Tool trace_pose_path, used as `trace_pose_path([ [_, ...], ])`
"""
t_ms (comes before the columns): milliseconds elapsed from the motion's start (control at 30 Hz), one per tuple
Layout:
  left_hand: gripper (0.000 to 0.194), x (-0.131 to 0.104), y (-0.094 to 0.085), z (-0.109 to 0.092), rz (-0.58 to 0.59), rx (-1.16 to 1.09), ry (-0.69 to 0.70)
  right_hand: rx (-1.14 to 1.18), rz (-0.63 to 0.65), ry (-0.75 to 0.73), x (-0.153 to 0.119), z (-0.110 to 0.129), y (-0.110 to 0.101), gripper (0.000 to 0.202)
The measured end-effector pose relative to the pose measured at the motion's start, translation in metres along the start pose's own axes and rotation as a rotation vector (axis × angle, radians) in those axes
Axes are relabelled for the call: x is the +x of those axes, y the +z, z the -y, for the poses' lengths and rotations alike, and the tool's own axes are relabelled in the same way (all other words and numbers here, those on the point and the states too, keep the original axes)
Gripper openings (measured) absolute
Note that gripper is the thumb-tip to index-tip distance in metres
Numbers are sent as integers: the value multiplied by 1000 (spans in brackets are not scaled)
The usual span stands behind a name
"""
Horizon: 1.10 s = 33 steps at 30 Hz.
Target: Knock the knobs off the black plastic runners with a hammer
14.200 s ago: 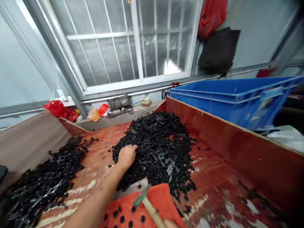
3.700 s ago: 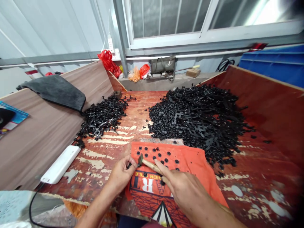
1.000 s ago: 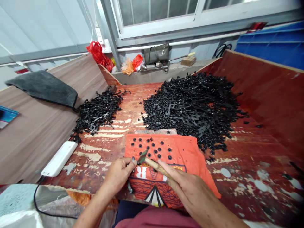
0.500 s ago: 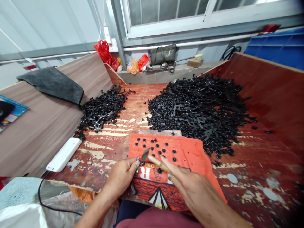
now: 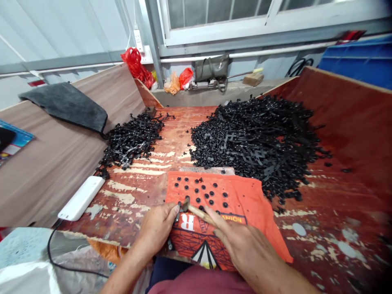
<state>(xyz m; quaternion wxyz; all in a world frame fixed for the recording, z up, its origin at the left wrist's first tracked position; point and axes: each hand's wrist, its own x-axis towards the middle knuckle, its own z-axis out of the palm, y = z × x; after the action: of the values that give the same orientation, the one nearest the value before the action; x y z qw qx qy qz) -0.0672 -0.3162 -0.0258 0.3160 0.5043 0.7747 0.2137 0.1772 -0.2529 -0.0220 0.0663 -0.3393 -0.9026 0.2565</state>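
My right hand (image 5: 241, 239) is closed round the wooden handle of a small hammer (image 5: 200, 214). The hammer's head is low over the orange cloth (image 5: 245, 192), just right of my left fingertips. My left hand (image 5: 157, 226) pinches a small black plastic part (image 5: 177, 216) at the cloth's left edge; the fingers hide much of it. Several round black plastic pieces (image 5: 211, 193) lie spread in rows on the cloth, beyond the hammer. Whether the hammer head touches a piece I cannot tell.
A big heap of black plastic parts (image 5: 260, 139) covers the right back of the worn red table (image 5: 131, 216). A smaller heap of black parts (image 5: 134, 136) lies at the left. Nearby are a white power bank-like box (image 5: 81, 199) with a cable, a dark cloth (image 5: 67, 106) and wooden side boards (image 5: 346, 122).
The hammer's head has come down and slightly left, nearer my left fingertips. My right hand has lowered a little with it. My left hand stays almost in place.
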Motion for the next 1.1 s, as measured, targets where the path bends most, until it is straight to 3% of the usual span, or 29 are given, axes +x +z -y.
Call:
trace_pose_path([
  [67, 40, 0, 0, 1, -4, -9, 1, 45, 20, 7, 2, 2, -2, 58],
  [167, 41, -1, 0, 2, 6, -8, 19, 311, 10, 12, 6, 10, -21, 52],
  [300, 38, -4, -1, -3, 20, -27, 117, 573, -55, 130, 14, 17, -44, 39],
  [433, 33, -13, -1, -21, 76, -128, 235, 738, -106, 205, 29, 21, -31, 17],
  [567, 23, -22, 1, -40, 175, -158, 327, 798, -16, 191, 40, 25, -14, 8],
  [633, 17, -26, 1, -43, 133, -130, 321, 809, 24, 202, 40, 26, -11, 4],
  [700, 17, -29, 1, -41, -37, -91, 295, 831, 23, 230, 38, 26, -11, 3],
  [767, 36, -31, -1, -34, -220, -93, 229, 863, -3, 291, 35, 25, -14, 2],
  [800, 46, -32, -1, -30, -246, -125, 177, 886, -18, 326, 35, 24, -15, 4],
  [933, 60, -37, 4, -21, -40, -321, 61, 967, -43, 404, 35, 26, -17, 10],
  [1100, 54, -36, 17, -31, 3, -473, 14, 961, -47, 359, 32, 32, -8, 7],
])
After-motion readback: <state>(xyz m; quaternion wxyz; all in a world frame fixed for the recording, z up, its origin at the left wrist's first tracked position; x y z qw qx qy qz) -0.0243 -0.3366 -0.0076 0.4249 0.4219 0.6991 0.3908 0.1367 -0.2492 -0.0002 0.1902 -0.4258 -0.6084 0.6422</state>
